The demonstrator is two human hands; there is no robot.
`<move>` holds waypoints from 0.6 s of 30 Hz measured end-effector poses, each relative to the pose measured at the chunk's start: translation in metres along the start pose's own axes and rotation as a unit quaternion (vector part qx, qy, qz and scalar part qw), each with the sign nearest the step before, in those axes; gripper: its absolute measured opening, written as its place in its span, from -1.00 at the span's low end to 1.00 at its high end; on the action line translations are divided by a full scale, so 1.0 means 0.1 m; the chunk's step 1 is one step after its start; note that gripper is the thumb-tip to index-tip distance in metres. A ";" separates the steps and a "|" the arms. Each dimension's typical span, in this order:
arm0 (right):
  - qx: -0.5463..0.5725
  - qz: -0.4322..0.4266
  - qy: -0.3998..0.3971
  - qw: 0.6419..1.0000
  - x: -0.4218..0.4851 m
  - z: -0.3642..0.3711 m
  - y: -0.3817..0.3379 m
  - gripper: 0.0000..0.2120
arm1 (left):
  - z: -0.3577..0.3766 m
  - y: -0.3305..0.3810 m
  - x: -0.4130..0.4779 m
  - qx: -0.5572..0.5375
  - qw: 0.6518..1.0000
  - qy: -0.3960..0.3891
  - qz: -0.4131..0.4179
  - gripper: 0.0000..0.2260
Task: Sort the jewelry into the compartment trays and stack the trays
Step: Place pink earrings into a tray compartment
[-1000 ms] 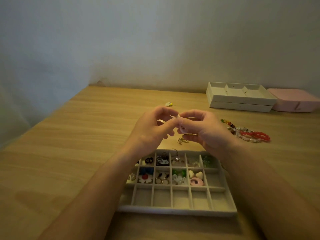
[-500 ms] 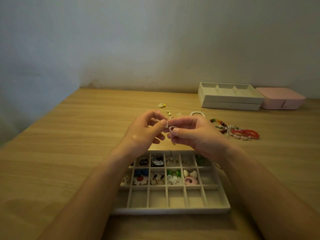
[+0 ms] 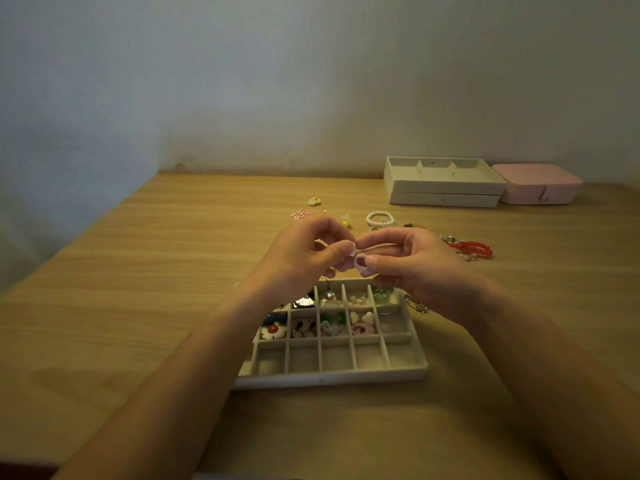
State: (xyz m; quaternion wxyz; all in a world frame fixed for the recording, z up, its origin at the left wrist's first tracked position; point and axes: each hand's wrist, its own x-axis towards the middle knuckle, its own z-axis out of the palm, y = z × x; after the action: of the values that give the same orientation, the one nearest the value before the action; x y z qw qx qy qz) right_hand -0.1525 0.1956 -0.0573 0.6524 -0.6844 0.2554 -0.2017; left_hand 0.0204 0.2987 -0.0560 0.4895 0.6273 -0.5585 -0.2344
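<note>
Wooden bench [image 3: 138,306]: left hand [image 3: 304,259] and right hand [image 3: 419,268] both pinch one pale ring [image 3: 362,266], each grip closed on it, above one near compartment tray [image 3: 329,378]; two stacked trays [image 3: 443,192] far right.

I get a dim, warm-tinted picture: soft light reaches the wall [image 3: 398,98] on the right, while its left side stays bluish and dark. The bench [image 3: 138,306] shows faint soft shadows, its edges bow with wide-angle distortion, and the lower corners look smeared.
</note>
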 end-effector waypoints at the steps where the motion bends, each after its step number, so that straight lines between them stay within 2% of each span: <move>1: -0.009 0.003 0.001 1.000 -0.05 -0.02 0.00 -0.73 | 0.04 0.03 -0.04 0.004 1.000 0.003 -0.006 -0.97; 5: -0.027 0.019 0.032 0.999 -0.21 -0.08 0.04 -0.71 | 0.14 0.08 -0.12 0.011 0.999 0.018 -0.031 -0.98; 10: -0.081 0.042 0.031 0.995 -0.34 -0.19 0.07 -0.82 | 0.33 0.08 -0.18 0.062 0.997 0.013 -0.046 -0.95; 14: -0.177 0.044 0.023 0.983 -0.41 -0.22 0.05 -0.91 | 0.47 0.11 -0.19 0.130 0.990 -0.012 -0.057 -0.93; 18: -0.290 0.031 0.027 0.956 -0.40 -0.20 0.08 -0.95 | 0.55 0.13 -0.20 0.198 0.979 -0.021 -0.052 -0.90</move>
State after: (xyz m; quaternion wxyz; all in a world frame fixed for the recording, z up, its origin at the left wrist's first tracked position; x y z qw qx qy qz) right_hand -0.1964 0.2042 -0.0613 0.4247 -0.8301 0.3420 -0.1171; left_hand -0.0372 0.2990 -0.0725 0.3308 0.7348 -0.5709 -0.1574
